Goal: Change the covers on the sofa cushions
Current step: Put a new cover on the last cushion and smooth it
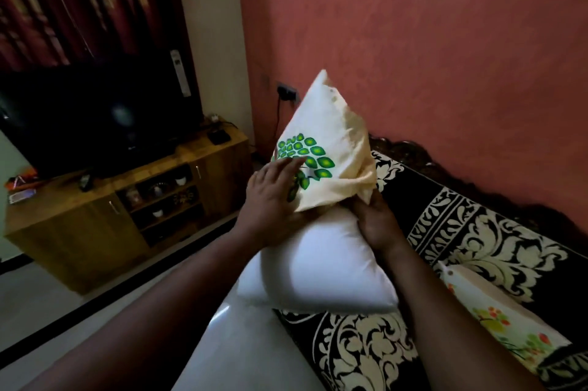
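- Head view: a sofa draped in a black cloth with a cream leaf-scroll pattern runs along the right, against a terracotta-pink plastered wall.
- To the left, pale glossy floor tiles lie in front of a wooden television cabinet with open shelves. A dark flat-screen television stands on it, and dark red curtains hang behind.
- A wall socket with a black plug and cable sits on the pink wall, just left of the cushion's far tip.
- At the centre, a white plain cushion insert is held up above the sofa's near edge, its far half inside a cream fabric cover printed with green leaves.
- The left hand lies flat on the printed face, fingers straight and close together.
- The right hand grips the cover's bunched open edge, fingers curled round it.
- A second cream cushion with a red and green floral print lies on the sofa, near right.
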`<move>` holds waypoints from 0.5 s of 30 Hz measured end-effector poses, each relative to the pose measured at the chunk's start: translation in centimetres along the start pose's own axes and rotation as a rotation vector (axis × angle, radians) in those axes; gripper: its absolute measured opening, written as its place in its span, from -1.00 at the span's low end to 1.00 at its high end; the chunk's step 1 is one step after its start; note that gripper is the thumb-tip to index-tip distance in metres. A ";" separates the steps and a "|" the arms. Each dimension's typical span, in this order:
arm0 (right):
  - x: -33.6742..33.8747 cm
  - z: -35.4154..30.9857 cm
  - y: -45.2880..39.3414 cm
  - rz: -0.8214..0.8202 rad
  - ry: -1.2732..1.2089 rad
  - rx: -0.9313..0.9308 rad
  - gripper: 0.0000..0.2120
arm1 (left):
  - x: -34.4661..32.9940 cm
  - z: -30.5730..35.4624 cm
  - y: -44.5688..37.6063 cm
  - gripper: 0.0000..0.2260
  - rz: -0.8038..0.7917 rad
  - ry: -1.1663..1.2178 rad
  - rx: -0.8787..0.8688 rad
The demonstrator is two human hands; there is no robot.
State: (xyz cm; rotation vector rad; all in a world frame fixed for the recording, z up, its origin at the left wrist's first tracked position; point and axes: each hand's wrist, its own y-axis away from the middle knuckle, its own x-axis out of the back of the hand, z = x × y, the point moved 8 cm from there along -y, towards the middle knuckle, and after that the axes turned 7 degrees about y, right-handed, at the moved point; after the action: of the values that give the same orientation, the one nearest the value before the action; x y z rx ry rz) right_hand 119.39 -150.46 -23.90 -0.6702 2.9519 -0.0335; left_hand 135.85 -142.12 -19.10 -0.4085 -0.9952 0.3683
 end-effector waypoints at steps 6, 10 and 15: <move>-1.8 -1.3 -0.9 -0.217 -0.041 -0.032 -0.47 | -1.5 -1.9 -1.6 -0.30 0.174 0.476 0.233; -2.5 -0.5 1.0 -0.333 -0.138 -0.043 -0.25 | -0.5 -5.0 -0.3 -0.57 0.470 0.620 0.453; -1.1 2.9 5.5 -0.227 0.009 0.060 0.08 | -0.6 -7.1 2.1 -0.63 0.722 0.659 0.679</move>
State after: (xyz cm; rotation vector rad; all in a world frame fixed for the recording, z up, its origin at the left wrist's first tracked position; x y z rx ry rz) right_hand 118.36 -144.95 -26.97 -0.9934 2.8543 -0.1448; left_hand 141.41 -141.74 -23.98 -0.2217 -0.0150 1.0995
